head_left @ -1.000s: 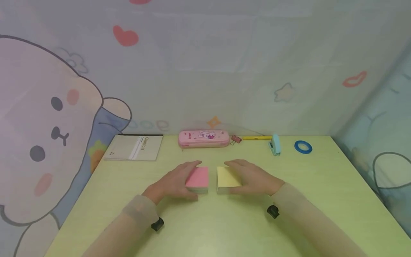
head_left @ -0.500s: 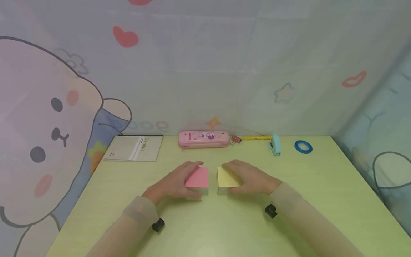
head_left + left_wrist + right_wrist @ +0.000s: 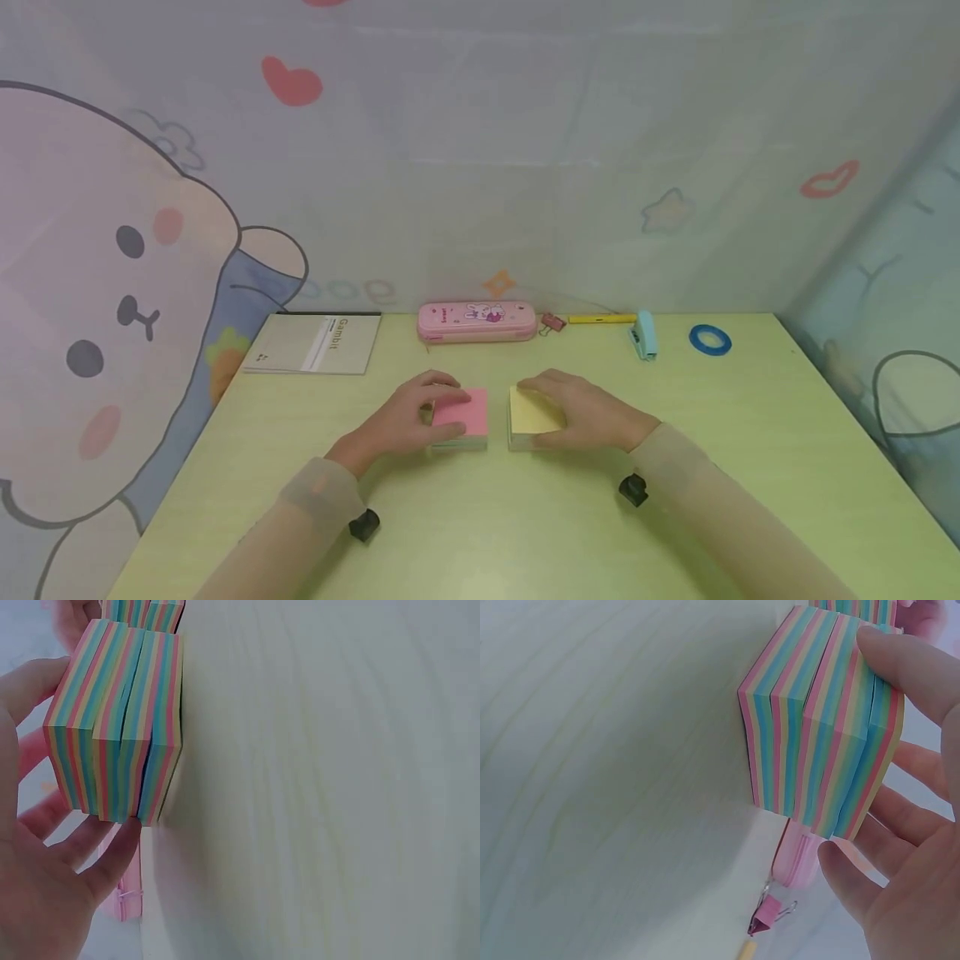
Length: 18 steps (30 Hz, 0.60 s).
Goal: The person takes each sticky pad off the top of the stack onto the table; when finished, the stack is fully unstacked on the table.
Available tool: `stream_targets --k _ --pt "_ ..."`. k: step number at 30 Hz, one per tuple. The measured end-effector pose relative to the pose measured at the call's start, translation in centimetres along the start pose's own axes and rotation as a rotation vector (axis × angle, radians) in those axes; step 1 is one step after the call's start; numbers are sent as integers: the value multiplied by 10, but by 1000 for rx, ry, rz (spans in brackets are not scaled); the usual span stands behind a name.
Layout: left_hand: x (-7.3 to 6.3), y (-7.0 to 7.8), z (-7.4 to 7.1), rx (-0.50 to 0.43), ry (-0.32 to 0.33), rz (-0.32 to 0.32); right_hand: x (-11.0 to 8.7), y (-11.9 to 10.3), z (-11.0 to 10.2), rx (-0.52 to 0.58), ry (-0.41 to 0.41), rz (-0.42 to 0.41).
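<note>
Two stacks of square sticky notes stand side by side on the table, a narrow gap between them. Over the left stack, pink on top (image 3: 468, 417), reaches my left hand (image 3: 401, 421). Its thumb and forefinger lie over the pink top; other fingers are by the far side. The left wrist view shows the striped sides of this stack (image 3: 112, 712). My right hand (image 3: 592, 412) grips the right stack, yellow on top (image 3: 531, 410). In the right wrist view its thumb presses the striped side (image 3: 810, 735), fingers round the far side. Both stacks look several pads high.
Along the back edge lie a notebook (image 3: 315, 343), a pink pencil case (image 3: 477, 322), a binder clip (image 3: 552, 322), a yellow pencil-like stick (image 3: 602, 319), a mint stapler (image 3: 644, 336) and a roll of blue tape (image 3: 710, 340). A printed curtain hangs behind.
My left thumb and forefinger have come up from the sides of the pink-topped stack to over its top. The right hand and both stacks stay nearly in place.
</note>
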State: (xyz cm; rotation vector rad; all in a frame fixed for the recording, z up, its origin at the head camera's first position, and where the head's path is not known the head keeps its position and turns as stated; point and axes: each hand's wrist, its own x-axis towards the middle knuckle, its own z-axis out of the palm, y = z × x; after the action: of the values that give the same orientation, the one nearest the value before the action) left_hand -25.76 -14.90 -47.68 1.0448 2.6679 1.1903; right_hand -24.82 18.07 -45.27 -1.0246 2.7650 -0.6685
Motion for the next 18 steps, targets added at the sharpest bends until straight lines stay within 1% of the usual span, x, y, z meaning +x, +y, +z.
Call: stream_targets --k 4,9,18 --pt "-1 -1 1 -46 -5 -35 0 0 -1 5 7 0" --pt "-1 -4 2 -86 -4 -61 -1 0 -3 5 11 5" --pt "-2 -7 4 -159 -18 -101 -4 0 -8 3 12 51"
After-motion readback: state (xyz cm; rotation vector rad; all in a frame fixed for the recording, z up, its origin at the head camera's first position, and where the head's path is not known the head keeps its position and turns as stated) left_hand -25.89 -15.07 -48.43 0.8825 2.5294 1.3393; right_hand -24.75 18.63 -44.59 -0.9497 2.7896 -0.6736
